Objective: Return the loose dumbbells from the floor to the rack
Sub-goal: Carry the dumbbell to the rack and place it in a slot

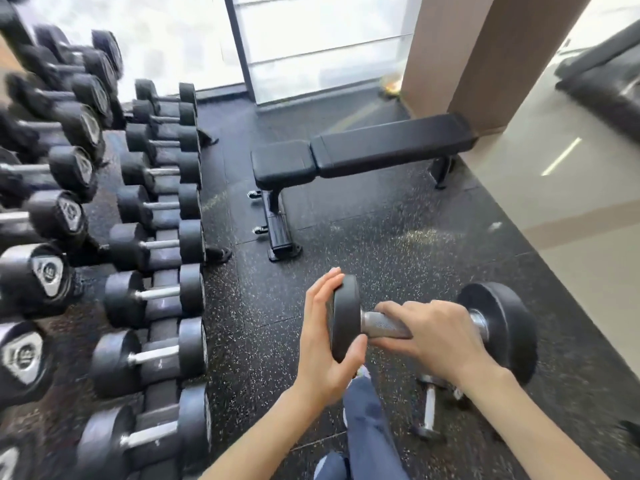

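I hold a black round-headed dumbbell with a knurled metal handle in the air, level, above the speckled floor. My right hand grips the handle. My left hand cups the dumbbell's left head, palm flat on its face, fingers over the rim and thumb beneath it. The dumbbell rack stands to my left, its two tiers lined with several black dumbbells. A small dumbbell with a pale handle lies on the floor under my right forearm.
A black flat bench stands ahead, crosswise on the rubber floor. A beige pillar and a glass wall rise behind it. Pale tiled floor lies to the right. My legs in blue trousers show below.
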